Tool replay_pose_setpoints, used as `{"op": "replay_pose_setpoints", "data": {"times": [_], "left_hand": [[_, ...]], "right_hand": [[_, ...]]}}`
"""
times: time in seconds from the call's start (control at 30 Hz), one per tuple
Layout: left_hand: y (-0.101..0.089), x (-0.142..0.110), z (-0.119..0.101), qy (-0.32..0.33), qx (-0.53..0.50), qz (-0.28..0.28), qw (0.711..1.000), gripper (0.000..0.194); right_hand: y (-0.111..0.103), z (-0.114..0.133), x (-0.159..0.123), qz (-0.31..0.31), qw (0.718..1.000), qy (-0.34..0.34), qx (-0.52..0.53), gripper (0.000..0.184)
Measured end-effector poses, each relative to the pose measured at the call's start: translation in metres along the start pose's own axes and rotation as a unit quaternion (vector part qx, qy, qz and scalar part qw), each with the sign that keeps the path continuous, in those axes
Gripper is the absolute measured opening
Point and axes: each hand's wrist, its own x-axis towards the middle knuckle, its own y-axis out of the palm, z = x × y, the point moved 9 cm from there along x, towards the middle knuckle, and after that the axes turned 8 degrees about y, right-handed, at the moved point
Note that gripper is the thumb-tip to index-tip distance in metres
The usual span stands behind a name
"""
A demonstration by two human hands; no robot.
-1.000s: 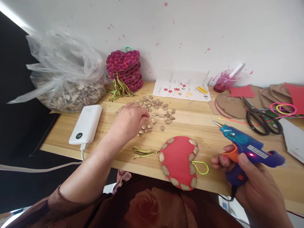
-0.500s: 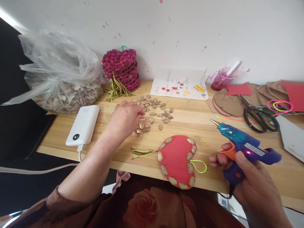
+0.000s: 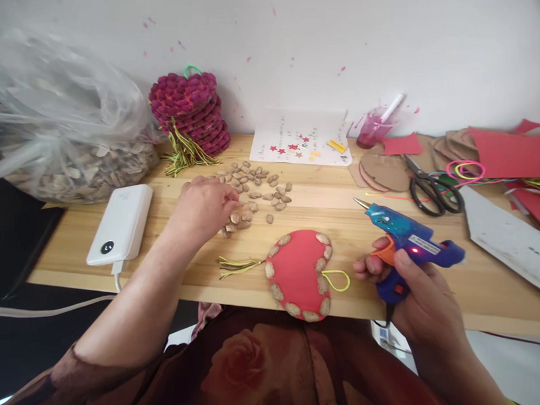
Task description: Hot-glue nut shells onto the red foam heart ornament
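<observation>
Left hand over shells, beyond and left of heart, fingers bunched; cannot tell if holding one. Right hand grips glue gun, right of heart. Heart on table. Step looks like shell picking; next calls for clean pinch.

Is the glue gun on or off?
On, it appears: a red light glows on the side of the glue gun in the right hand. Whether its tip is hot, I cannot tell.
</observation>
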Motion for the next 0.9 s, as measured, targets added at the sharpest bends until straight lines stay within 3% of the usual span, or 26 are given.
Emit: {"op": "replay_pose_setpoints", "data": {"times": [0.1, 0.3, 0.43, 0.6, 0.9], "left_hand": [[0.003, 0.001, 0.001, 0.013, -0.011, 0.001, 1.000, 0.016], [-0.007, -0.002, -0.001, -0.039, -0.030, 0.016, 0.999, 0.010], [-0.022, -0.008, -0.042, 0.014, -0.095, -0.024, 0.995, 0.005], [-0.009, -0.009, -0.104, 0.124, -0.118, 0.013, 0.985, 0.003], [0.006, -0.005, -0.136, 0.167, -0.064, 0.026, 0.984, 0.013]], "right_hand": [[0.001, 0.001, -0.001, -0.003, 1.000, -0.004, 0.005, 0.028], [0.009, 0.002, -0.002, 0.021, 1.000, -0.002, 0.012, 0.027], [0.009, 0.003, -0.003, 0.021, 1.000, -0.002, 0.015, 0.026], [0.009, 0.001, -0.003, 0.028, 0.999, 0.007, 0.027, 0.026], [0.010, 0.002, -0.003, 0.027, 0.999, 0.003, 0.022, 0.027]]}}
